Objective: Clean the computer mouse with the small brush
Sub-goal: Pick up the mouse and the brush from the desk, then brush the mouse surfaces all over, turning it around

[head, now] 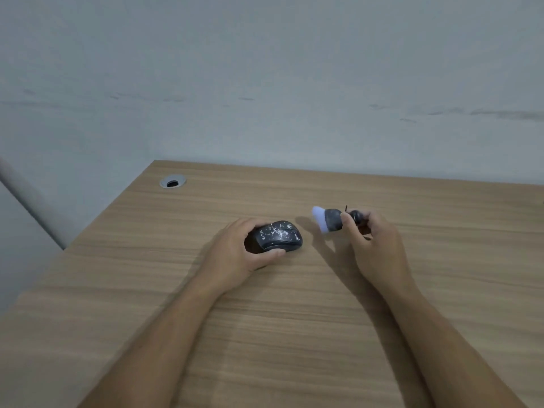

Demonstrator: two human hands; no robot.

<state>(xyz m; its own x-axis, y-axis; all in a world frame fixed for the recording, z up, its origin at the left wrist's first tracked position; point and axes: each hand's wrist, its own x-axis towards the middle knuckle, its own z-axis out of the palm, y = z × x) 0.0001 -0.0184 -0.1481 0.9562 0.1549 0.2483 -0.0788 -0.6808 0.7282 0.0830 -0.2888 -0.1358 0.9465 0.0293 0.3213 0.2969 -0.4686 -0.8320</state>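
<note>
While the left hand (235, 254) clasps the mouse (278, 235), the right hand's (374, 245) grip pinches the brush (331, 220), bristles pointing left toward it.

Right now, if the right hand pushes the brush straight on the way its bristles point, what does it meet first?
Probably the mouse, held by the left hand. The brush in the right hand points left, though height is unclear.

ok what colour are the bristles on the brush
The bristles look pale bluish white, on the dark brush; seen in the head view.
</note>
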